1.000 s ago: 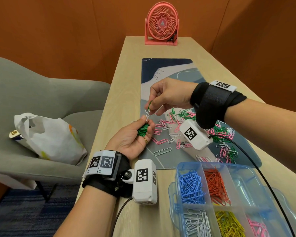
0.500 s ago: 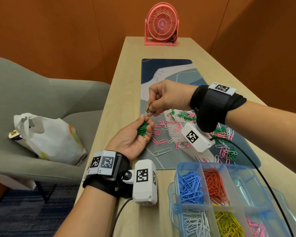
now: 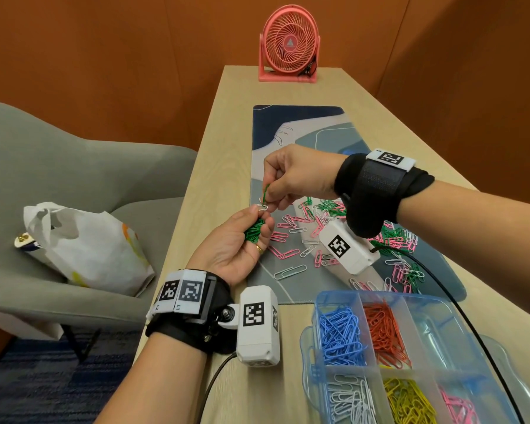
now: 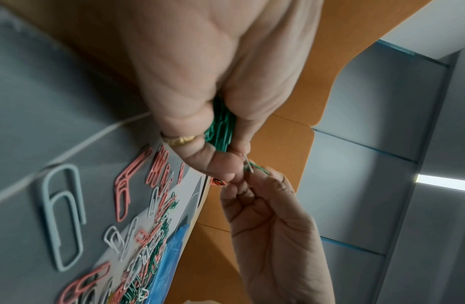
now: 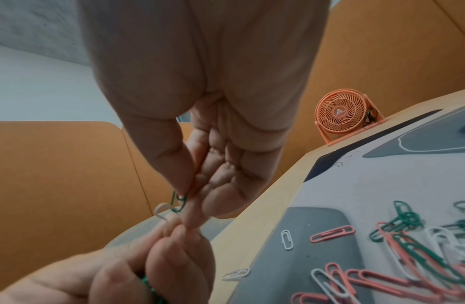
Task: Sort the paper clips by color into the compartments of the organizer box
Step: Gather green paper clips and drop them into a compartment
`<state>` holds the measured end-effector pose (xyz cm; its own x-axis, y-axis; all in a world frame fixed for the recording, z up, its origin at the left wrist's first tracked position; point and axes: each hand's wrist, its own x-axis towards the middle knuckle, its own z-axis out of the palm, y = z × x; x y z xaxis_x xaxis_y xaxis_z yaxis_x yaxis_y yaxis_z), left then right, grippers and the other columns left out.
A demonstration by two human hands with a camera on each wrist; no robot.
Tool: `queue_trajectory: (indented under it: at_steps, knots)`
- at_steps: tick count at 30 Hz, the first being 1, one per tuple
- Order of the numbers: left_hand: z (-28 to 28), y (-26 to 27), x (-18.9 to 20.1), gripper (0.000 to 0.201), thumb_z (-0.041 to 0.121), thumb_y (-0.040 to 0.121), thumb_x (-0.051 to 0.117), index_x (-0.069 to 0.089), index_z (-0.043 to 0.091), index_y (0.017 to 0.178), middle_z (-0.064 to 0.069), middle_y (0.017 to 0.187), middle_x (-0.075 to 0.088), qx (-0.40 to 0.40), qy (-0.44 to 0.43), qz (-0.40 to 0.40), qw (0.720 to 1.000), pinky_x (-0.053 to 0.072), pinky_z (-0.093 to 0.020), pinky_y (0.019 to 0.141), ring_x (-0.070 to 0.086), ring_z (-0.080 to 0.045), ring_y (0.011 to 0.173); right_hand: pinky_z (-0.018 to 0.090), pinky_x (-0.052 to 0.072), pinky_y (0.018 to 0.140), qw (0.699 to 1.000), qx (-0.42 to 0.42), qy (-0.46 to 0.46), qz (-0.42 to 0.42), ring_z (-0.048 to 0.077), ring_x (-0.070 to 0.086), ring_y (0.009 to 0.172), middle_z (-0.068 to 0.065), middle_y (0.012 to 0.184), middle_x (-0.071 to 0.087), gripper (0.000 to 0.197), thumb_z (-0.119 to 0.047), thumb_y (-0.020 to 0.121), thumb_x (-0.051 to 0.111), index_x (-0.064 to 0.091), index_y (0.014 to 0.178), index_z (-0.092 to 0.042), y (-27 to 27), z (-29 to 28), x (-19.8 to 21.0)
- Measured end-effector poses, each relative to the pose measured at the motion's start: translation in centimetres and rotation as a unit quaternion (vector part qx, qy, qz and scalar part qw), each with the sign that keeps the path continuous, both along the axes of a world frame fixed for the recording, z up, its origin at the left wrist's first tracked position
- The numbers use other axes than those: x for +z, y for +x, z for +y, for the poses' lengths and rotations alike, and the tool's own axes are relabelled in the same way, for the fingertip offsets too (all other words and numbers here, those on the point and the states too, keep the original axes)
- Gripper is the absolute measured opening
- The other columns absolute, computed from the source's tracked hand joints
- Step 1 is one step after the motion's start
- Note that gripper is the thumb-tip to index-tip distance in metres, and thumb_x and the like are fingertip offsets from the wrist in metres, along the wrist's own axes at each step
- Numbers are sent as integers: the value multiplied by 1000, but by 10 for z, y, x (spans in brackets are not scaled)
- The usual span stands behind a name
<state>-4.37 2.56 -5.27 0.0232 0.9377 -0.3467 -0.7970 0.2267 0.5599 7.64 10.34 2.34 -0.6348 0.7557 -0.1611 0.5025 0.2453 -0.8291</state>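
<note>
Left hand: your left hand (image 3: 242,240) cups a green clip bunch (image 3: 254,231), fingertips pinching a white clip (image 3: 262,207).
Right hand: your right hand (image 3: 294,175) pinches a green clip (image 3: 266,191) hooked to it, at 12 o'clock of the left.
Change: your hands have closed together since a second ago.
Organizer box: the organizer box (image 3: 337,296) sits at 5 o'clock.
Loose clips: the loose clips (image 3: 312,228) lie on the mat (image 3: 297,123).

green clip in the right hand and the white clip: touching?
Touching. The right wrist view shows the green clip, pinched by the right hand, hooked through the white clip.
</note>
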Motion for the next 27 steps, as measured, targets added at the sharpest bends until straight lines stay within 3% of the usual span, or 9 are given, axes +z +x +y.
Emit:
queue_trajectory:
  at_steps: [4, 7, 10, 16, 27]
  knots:
    - [0, 1, 0, 18, 7, 97, 46, 53, 3, 82, -7, 66, 57, 4, 6, 4, 1000, 49, -13, 46, 60, -12, 54, 23, 55, 57, 1000, 1, -12, 4, 16, 67, 59, 10, 65, 67, 21, 12, 82, 59, 54, 77, -7, -1, 1, 0]
    - [0, 0, 0, 17, 7, 97, 46, 54, 3, 82, -7, 67, 57, 9, 3, 2, 1000, 49, -13, 47, 59, -13, 57, 24, 56, 65, 999, 27, -41, 12, 14, 67, 63, 8, 68, 67, 18, 9, 86, 58, 60, 87, -9, 4, 2, 2]
    - [0, 0, 1, 17, 8, 97, 47, 54, 4, 82, -7, 68, 57, 9, -1, -2, 1000, 49, -14, 46, 58, -14, 61, 24, 57, 68, 998, 28, -54, 25, 12, 68, 64, 3, 66, 69, 11, 4, 87, 61, 64, 86, -6, 8, 2, 4]
    - [-1, 2, 2, 15, 7, 97, 47, 53, 6, 82, -7, 67, 58, 9, 2, 6, 1000, 49, -13, 47, 58, -14, 62, 19, 55, 58, 1000, 1, -7, 4, 9, 65, 56, 1, 58, 67, 10, 4, 86, 63, 64, 82, -5, 5, 1, 3]
    - [-2, 5, -1, 16, 9, 97, 46, 52, 5, 83, -7, 71, 56, -9, 17, 15, 1000, 50, -13, 49, 57, -13, 63, 20, 50, 53, 997, -20, 54, -43, 9, 61, 50, 4, 58, 65, 14, 2, 84, 65, 65, 74, -7, -5, 0, 0]
